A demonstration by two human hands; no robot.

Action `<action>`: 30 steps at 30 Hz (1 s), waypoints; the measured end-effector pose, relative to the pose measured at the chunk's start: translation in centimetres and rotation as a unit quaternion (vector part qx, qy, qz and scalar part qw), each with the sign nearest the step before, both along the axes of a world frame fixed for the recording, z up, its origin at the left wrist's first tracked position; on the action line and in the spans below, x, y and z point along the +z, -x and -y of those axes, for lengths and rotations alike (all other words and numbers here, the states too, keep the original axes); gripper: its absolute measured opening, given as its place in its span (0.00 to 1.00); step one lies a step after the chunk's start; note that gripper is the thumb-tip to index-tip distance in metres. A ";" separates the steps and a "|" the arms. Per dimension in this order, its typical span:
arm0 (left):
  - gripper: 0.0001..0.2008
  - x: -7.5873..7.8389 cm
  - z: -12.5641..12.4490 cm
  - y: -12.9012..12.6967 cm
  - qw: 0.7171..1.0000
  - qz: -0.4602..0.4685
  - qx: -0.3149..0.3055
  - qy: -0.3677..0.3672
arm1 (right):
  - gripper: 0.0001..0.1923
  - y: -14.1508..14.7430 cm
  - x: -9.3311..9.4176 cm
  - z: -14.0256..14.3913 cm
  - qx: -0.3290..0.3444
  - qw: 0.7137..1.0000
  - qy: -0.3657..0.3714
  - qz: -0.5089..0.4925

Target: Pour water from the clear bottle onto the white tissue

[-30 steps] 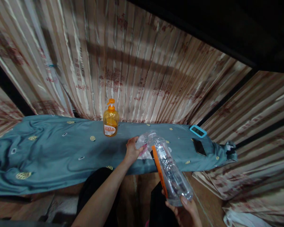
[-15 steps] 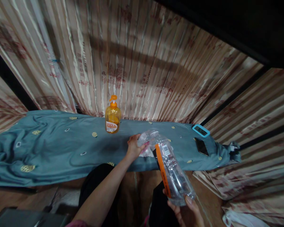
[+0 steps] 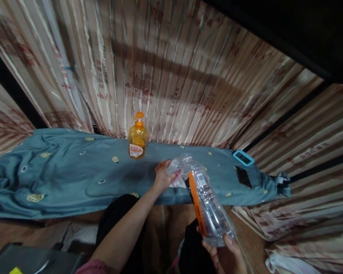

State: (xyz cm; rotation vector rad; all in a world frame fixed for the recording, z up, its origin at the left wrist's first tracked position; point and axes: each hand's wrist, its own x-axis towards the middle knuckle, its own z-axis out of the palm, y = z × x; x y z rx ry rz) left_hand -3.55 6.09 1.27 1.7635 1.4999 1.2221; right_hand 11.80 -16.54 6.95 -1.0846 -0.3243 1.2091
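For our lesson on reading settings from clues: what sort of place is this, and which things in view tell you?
Probably a room in a home, not a workshop: striped, patterned curtains hang behind a surface draped in a blue-grey embroidered cloth, where an orange pump soap bottle and a dark mobile phone rest.

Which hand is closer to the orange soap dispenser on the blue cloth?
Left. The left hand is just in front-right of the soap dispenser; the right hand holds the clear bottle's base, much farther.
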 end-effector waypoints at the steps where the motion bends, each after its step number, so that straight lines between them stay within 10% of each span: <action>1: 0.22 0.0 0.0 0.0 1.000 0.000 -0.001 0.000 | 0.23 0.0 0.0 0.0 -0.003 1.000 0.000 -0.003; 30: 0.23 0.0 -0.2 0.0 1.000 0.020 -0.008 -0.002 | 0.25 -0.4 -2.4 0.1 -0.070 0.996 -0.017 0.045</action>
